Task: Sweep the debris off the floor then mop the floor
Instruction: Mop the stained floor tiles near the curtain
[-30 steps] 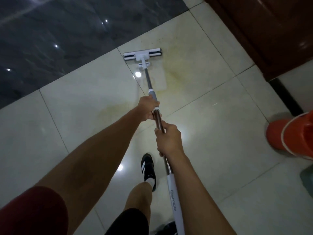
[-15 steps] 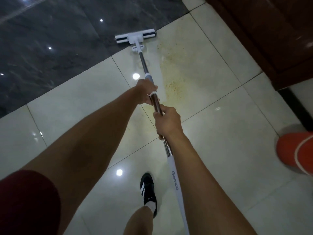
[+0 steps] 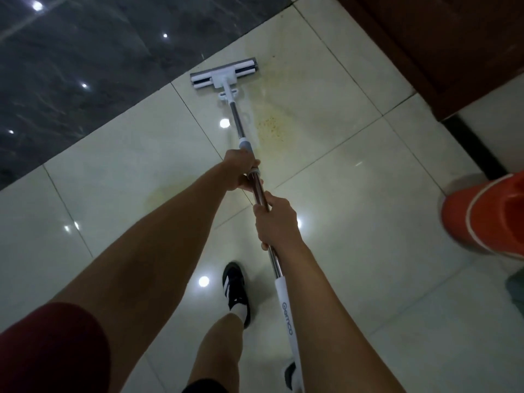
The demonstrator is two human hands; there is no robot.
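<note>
Yellowish stain [image 3: 269, 127] needs another pass; left hand [image 3: 239, 173] and right hand [image 3: 276, 222] both grip the mop [image 3: 224, 73] pole, mid-mopping.

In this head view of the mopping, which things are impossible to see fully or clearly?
- Mop pad under the mop head: the head itself hides it.
- Orange bucket: cut off by the right edge and blurred; contents unknown.
- Top end of the mop handle: runs past the bottom edge.
- Yellowish specks on the floor tile: too small to identify.
- Right foot: mostly hidden behind the handle.
</note>
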